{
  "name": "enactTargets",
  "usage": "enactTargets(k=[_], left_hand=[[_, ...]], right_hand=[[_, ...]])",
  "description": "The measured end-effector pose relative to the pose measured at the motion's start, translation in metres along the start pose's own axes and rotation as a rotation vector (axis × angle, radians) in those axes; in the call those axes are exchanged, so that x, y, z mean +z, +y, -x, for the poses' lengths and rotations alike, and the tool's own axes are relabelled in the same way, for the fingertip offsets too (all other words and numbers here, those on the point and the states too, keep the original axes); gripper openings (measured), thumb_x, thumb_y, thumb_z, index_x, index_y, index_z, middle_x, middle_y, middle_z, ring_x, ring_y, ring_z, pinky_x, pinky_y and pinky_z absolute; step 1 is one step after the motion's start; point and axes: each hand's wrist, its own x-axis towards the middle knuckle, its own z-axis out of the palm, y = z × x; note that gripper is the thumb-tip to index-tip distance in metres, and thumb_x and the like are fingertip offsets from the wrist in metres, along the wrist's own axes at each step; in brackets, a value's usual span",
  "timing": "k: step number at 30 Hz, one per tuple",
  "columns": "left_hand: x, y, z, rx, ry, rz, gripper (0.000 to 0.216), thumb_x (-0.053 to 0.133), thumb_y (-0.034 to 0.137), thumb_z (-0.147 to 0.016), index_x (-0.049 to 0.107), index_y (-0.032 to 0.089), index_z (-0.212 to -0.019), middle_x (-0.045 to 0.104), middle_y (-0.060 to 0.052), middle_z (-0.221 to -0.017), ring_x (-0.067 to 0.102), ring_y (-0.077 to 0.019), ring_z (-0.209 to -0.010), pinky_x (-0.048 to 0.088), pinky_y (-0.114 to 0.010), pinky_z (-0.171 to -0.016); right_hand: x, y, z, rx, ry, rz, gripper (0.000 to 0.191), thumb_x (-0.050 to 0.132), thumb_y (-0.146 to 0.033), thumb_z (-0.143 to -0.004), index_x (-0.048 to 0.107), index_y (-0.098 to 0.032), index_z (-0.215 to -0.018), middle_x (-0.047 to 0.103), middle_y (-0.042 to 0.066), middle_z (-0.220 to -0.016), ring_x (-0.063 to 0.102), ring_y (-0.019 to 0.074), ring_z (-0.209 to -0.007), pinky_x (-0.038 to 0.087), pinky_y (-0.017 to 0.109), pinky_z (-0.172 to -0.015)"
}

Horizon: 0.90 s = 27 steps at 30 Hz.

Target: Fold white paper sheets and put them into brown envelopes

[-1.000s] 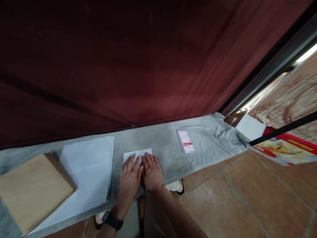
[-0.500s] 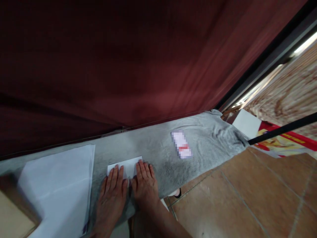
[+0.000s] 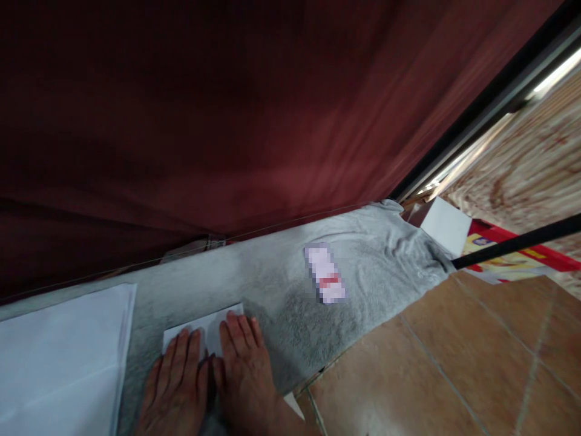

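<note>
The left hand [image 3: 175,384] and right hand [image 3: 242,360] lie flat, unclenched, on the small white paper [image 3: 211,333], lower in view than before (the tan packet has left it). Grey cloth [image 3: 272,278] lies beneath; tiled floor [image 3: 408,369] rightward, dark-red curtain [image 3: 227,133] behind.

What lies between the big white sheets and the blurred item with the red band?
In the head view, a smaller white paper lies there on the grey cloth, with the left hand and right hand on it.
</note>
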Motion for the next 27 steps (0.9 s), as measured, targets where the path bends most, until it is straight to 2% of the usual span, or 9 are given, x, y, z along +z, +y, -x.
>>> enactTargets(k=[4, 8, 12, 15, 19, 23, 27], left_hand=[[-0.002, 0.000, 0.001, 0.060, -0.007, -0.046, 0.072, 0.027, 0.024, -0.094, 0.007, 0.013, -0.163, 0.025, -0.017, -0.166, 0.019, -0.0334, -0.154, 0.022, -0.062, -0.122], [-0.005, -0.003, 0.001, 0.108, 0.004, -0.075, 0.071, 0.027, 0.023, -0.094, 0.008, 0.011, -0.162, 0.024, -0.019, -0.166, 0.017, -0.0348, -0.155, 0.022, -0.066, -0.120], [-0.006, -0.006, -0.005, 0.188, 0.012, -0.109, 0.063, 0.028, 0.023, -0.094, 0.034, 0.009, -0.156, 0.035, -0.019, -0.161, 0.018, -0.0346, -0.155, 0.022, -0.066, -0.120], [-0.006, -0.003, -0.013, 0.196, 0.005, -0.155, 0.058, 0.031, 0.024, -0.094, 0.049, 0.008, -0.146, 0.040, -0.019, -0.159, 0.021, -0.0340, -0.154, 0.021, -0.063, -0.122], [-0.009, 0.006, -0.022, 0.238, -0.061, -0.203, 0.054, 0.034, 0.025, -0.096, 0.051, 0.015, -0.147, 0.045, -0.010, -0.157, 0.033, -0.0254, -0.151, 0.021, -0.050, -0.126], [-0.018, 0.016, -0.024, 0.168, -0.145, -0.212, 0.051, 0.037, 0.029, -0.100, 0.050, 0.016, -0.147, 0.044, -0.009, -0.158, 0.036, -0.0258, -0.149, 0.022, -0.049, -0.126], [-0.024, 0.025, -0.024, 0.109, -0.202, -0.183, 0.051, 0.038, 0.028, -0.100, 0.047, 0.015, -0.149, 0.042, -0.009, -0.159, 0.033, -0.0258, -0.150, 0.022, -0.048, -0.126]], right_hand=[[0.000, -0.005, -0.006, -0.073, -0.080, -0.008, 0.058, 0.048, -0.030, -0.102, 0.034, -0.016, -0.156, 0.033, 0.006, -0.164, 0.030, 0.0228, -0.151, 0.030, 0.044, -0.125], [0.001, 0.001, -0.003, -0.073, -0.044, 0.021, 0.060, 0.051, -0.031, -0.102, 0.033, -0.016, -0.157, 0.031, 0.008, -0.165, 0.030, 0.0246, -0.151, 0.031, 0.043, -0.125], [0.004, 0.008, 0.000, -0.059, 0.038, 0.067, 0.062, 0.049, -0.035, -0.103, 0.030, -0.015, -0.158, 0.031, 0.009, -0.164, 0.029, 0.0247, -0.152, 0.029, 0.043, -0.125], [0.007, 0.011, -0.001, -0.060, 0.024, 0.089, 0.060, 0.047, -0.035, -0.104, 0.030, -0.014, -0.158, 0.033, 0.010, -0.163, 0.031, 0.0240, -0.151, 0.028, 0.044, -0.125], [0.004, 0.014, -0.001, -0.058, 0.022, 0.115, 0.054, 0.044, -0.031, -0.105, 0.037, -0.014, -0.155, 0.040, 0.010, -0.160, 0.035, 0.0246, -0.149, 0.027, 0.046, -0.124], [-0.004, 0.022, 0.000, -0.020, 0.013, 0.148, 0.051, 0.038, -0.025, -0.105, 0.040, -0.010, -0.154, 0.042, 0.014, -0.158, 0.037, 0.0271, -0.147, 0.027, 0.049, -0.122], [-0.005, 0.029, 0.000, -0.049, 0.064, 0.156, 0.051, 0.032, -0.022, -0.105, 0.041, -0.007, -0.153, 0.044, 0.017, -0.156, 0.037, 0.0293, -0.147, 0.028, 0.053, -0.119]])
